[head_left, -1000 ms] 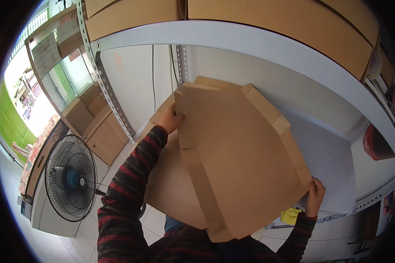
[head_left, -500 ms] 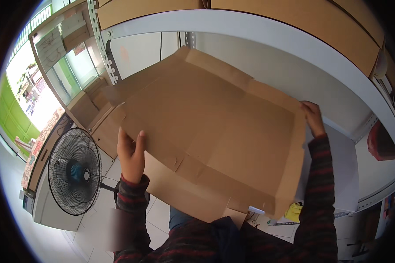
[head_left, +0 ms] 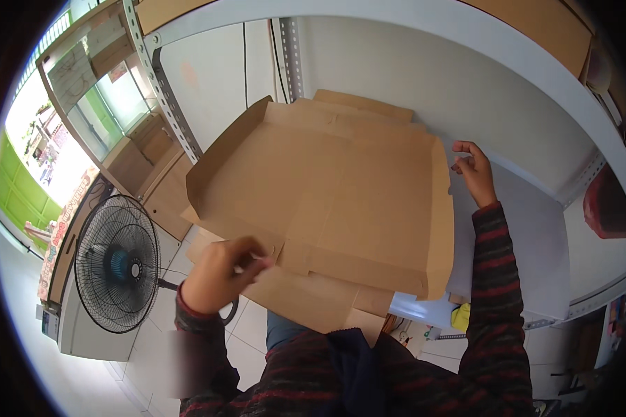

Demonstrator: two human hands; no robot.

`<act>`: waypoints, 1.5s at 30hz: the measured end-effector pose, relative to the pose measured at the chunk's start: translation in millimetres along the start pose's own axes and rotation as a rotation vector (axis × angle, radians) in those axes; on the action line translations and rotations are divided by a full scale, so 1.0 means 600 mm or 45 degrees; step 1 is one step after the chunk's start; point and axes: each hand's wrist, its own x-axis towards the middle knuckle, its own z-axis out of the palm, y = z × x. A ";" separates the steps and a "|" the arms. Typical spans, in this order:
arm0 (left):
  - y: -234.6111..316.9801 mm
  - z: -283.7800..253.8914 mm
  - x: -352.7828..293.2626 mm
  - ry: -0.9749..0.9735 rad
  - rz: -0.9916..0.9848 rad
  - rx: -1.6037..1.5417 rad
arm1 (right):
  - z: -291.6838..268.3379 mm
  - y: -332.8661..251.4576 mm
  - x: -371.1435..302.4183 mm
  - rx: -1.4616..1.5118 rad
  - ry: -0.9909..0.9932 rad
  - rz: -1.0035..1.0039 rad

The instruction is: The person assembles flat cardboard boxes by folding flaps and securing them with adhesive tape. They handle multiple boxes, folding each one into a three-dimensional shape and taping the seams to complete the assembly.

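Now, the left hand (head_left: 219, 276) curls loosely by the top card (head_left: 327, 187), and the right hand (head_left: 476, 177) bends loosely just beside its right edge; neither seems to hold anything. The top card lies on the bottom card (head_left: 306, 300), partly over the shelf (head_left: 515, 236). Without a grip, it could slide, or its raised flap (head_left: 222, 154) could flop down.

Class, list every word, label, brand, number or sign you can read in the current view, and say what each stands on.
No text can be read.
Cardboard sheet: no printing visible.
Patterned cover at far left: letter-like marks, too small and blurred to read.
Fan hub: any marking is too small to read.
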 end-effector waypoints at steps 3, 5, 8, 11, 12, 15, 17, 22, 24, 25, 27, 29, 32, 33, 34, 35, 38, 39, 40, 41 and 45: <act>0.056 0.049 0.031 -0.145 0.393 0.020 | -0.021 -0.040 -0.060 0.009 -0.324 -0.130; 0.063 0.107 0.061 -0.176 0.680 0.017 | -0.027 -0.079 -0.129 0.017 -0.531 -0.199; 0.064 0.178 0.093 -0.181 0.977 0.048 | -0.014 -0.159 -0.234 -0.049 -0.720 -0.094; 0.050 0.220 0.112 -0.198 1.176 0.206 | 0.012 -0.168 -0.301 -0.275 -0.470 -0.234; 0.043 0.232 0.116 -0.200 1.235 0.278 | 0.010 -0.156 -0.311 -0.292 -0.449 -0.259; 0.025 0.250 0.116 -0.209 1.238 0.150 | 0.000 -0.113 -0.325 -0.249 -0.359 -0.252; 0.029 0.249 0.112 -0.197 1.231 0.150 | -0.003 -0.094 -0.324 -0.081 -0.288 -0.159; 0.025 0.253 0.110 -0.168 1.244 0.170 | 0.001 -0.075 -0.318 0.058 -0.252 -0.121; 0.020 0.259 0.111 -0.104 1.279 0.189 | -0.001 -0.062 -0.314 0.185 -0.252 -0.060; 0.019 0.261 0.110 -0.100 1.273 0.185 | -0.002 -0.061 -0.314 0.201 -0.250 0.029; 0.017 0.265 0.105 -0.093 1.256 0.175 | -0.004 -0.058 -0.316 0.231 -0.246 0.210; 0.019 0.257 0.108 -0.182 1.252 0.134 | -0.006 -0.050 -0.315 0.208 -0.242 0.201; 0.053 0.206 0.079 -0.528 1.019 -0.348 | -0.008 -0.048 -0.317 0.239 -0.186 0.194; 0.064 0.182 0.069 -0.677 0.898 -0.577 | -0.009 -0.050 -0.319 0.256 -0.149 0.193; 0.063 0.166 0.058 -0.967 0.953 -0.763 | -0.006 -0.052 -0.320 0.313 -0.094 0.179; 0.059 0.159 0.048 -1.261 0.998 -0.949 | -0.001 -0.054 -0.321 0.370 -0.038 0.166; 0.027 0.192 -0.016 -1.658 0.872 -1.097 | 0.002 -0.055 -0.320 0.436 0.005 0.138; 0.007 0.213 -0.033 -1.633 0.805 -1.139 | 0.004 -0.052 -0.319 0.446 0.002 0.123; -0.019 0.240 -0.045 -1.616 0.738 -1.185 | 0.006 -0.051 -0.322 0.405 0.019 0.095; -0.044 0.263 -0.055 -1.594 0.673 -1.230 | 0.008 -0.052 -0.323 0.363 0.032 0.063; -0.103 0.310 -0.079 -1.454 0.662 -1.063 | 0.034 -0.070 -0.327 0.015 0.125 -0.130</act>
